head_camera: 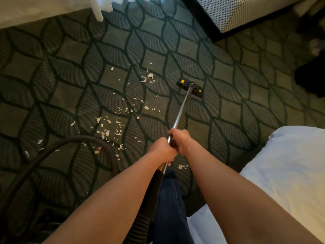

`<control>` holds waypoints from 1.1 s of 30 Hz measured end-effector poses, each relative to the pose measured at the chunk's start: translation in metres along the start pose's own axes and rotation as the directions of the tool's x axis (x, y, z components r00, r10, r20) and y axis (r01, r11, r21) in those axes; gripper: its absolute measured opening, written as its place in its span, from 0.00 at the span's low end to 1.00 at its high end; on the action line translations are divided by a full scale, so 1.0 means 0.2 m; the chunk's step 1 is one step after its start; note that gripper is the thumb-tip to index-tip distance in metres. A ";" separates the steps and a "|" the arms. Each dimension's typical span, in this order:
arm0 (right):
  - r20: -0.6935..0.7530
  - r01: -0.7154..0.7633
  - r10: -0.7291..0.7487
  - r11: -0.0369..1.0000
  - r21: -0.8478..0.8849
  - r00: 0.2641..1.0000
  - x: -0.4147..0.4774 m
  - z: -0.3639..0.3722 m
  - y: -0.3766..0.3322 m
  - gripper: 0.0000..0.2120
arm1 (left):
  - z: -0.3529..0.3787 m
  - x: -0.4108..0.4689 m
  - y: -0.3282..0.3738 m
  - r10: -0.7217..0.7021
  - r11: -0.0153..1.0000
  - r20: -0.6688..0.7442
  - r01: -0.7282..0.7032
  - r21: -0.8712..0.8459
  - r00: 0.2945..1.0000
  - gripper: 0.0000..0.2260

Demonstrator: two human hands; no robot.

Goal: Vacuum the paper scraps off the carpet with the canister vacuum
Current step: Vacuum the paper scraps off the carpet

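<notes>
Forearms (123,199) fill near view; bed (290,164) close on R. Hose (52,148) loops off to L. Both hands clamped on wand (181,110), touching: L hand (163,152) nearer body, R hand (181,140) just ahead. Wand long axis runs away & slightly R to head (190,88), flat on carpet (70,50). Scraps (109,127) lie L of wand, mostly btwn hands and head; head sits just R of them. Likely next: swing head L, draw back thru scatter.

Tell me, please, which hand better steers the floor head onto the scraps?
Probably right: the right hand grips the wand farther forward than the left hand, nearer the floor head.
</notes>
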State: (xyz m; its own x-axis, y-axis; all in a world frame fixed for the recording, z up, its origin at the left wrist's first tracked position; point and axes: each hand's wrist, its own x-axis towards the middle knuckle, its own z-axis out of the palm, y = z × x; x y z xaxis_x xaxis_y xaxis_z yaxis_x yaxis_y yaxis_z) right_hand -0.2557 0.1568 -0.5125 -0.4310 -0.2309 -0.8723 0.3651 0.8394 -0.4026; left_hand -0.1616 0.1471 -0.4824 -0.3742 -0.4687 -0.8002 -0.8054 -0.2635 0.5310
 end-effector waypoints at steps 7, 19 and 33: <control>-0.018 0.002 -0.002 1.000 -0.004 1.000 0.24 -0.22 -0.31 0.11 | 0.01 0.27 0.37 -0.011 1.000 -0.005 0.011 0.013 1.000 0.08; -0.024 0.019 -0.021 0.998 -0.053 1.000 0.80 -0.47 -1.01 0.10 | -0.06 0.96 1.02 -0.076 0.996 -0.038 0.074 -0.044 0.996 0.04; 0.018 -0.080 0.080 0.997 0.019 0.997 1.30 -0.52 -1.21 0.13 | -0.09 1.41 1.11 -0.150 0.841 0.351 0.306 -0.446 0.924 0.14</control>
State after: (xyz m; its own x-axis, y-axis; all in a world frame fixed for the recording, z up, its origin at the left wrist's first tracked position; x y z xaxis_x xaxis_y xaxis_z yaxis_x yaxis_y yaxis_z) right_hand -0.5420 -0.0565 -0.6138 -0.3851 -0.1719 -0.9067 0.4144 0.8457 -0.3363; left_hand -0.4381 -0.0589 -0.5847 -0.3865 -0.0980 -0.9171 -0.5870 -0.7408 0.3266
